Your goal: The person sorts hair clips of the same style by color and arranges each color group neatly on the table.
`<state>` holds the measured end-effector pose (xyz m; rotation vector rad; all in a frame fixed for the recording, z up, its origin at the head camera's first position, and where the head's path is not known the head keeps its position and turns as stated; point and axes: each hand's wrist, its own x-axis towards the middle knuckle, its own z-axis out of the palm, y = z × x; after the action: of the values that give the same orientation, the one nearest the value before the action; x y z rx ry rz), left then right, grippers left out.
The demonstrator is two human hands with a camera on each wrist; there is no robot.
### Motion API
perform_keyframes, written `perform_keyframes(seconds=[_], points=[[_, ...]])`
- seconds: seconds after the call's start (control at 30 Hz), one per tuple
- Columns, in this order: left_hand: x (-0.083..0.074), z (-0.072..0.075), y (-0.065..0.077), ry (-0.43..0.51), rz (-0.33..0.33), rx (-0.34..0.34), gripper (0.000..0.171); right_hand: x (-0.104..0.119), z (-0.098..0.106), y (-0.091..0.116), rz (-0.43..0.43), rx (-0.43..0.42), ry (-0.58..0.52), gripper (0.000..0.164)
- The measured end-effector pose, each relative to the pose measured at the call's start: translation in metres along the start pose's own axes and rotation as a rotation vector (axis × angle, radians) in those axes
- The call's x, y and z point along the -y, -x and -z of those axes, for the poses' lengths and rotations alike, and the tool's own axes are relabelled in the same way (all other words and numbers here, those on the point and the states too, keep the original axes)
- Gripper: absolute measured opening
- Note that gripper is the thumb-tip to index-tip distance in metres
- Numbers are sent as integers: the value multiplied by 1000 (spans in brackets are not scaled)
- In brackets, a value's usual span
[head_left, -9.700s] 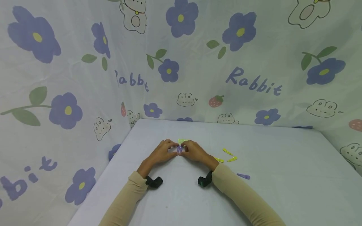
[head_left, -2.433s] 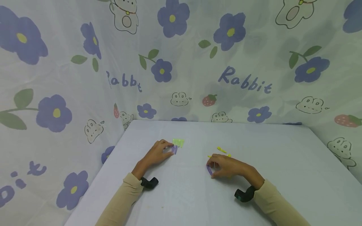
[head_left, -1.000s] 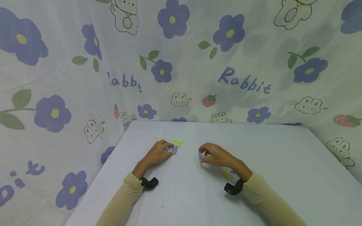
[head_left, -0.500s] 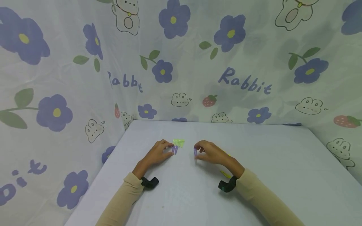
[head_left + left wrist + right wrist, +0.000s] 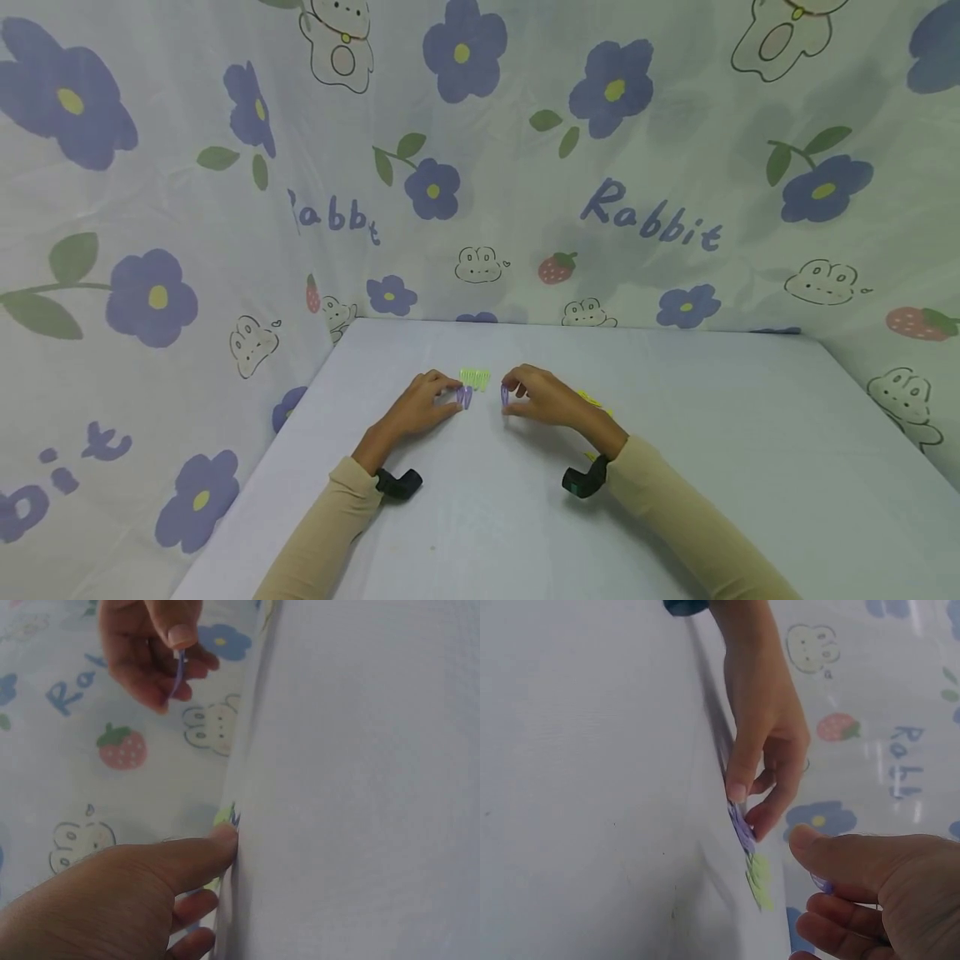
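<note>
My left hand (image 5: 418, 406) rests on the white table with thumb and index finger at the two ends of a purple hair clip; a pair of purple hair clips (image 5: 466, 397) lies there side by side. Just beyond them is a row of several light green hair clips (image 5: 474, 380), also visible in the right wrist view as green clips (image 5: 759, 881). A short way to the right, my right hand (image 5: 551, 397) pinches another purple hair clip (image 5: 505, 395) upright between thumb and fingers. The left wrist view shows this held clip (image 5: 178, 677) raised off the table.
Several yellow hair clips (image 5: 589, 399) lie right of centre, partly hidden by the right forearm. A cloth wall (image 5: 517, 225) with flowers and rabbits stands behind the white table (image 5: 480, 508) and along its sides.
My right hand has carried the purple hair clip leftward from near the yellow clips, closer to the purple pair. The left hand has stayed at the purple pair over the last couple of seconds.
</note>
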<state>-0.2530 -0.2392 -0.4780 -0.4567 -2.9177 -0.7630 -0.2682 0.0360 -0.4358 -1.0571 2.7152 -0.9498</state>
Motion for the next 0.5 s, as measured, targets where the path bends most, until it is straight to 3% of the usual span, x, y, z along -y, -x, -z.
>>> perform_keyframes(seconds=[0.3, 0.5], points=[[0, -3, -2, 9, -19, 17, 41, 0, -6, -15, -54, 16, -37, 42], [2, -2, -3, 10, -1, 20, 41, 2, -10, -28, -38, 14, -26, 43]])
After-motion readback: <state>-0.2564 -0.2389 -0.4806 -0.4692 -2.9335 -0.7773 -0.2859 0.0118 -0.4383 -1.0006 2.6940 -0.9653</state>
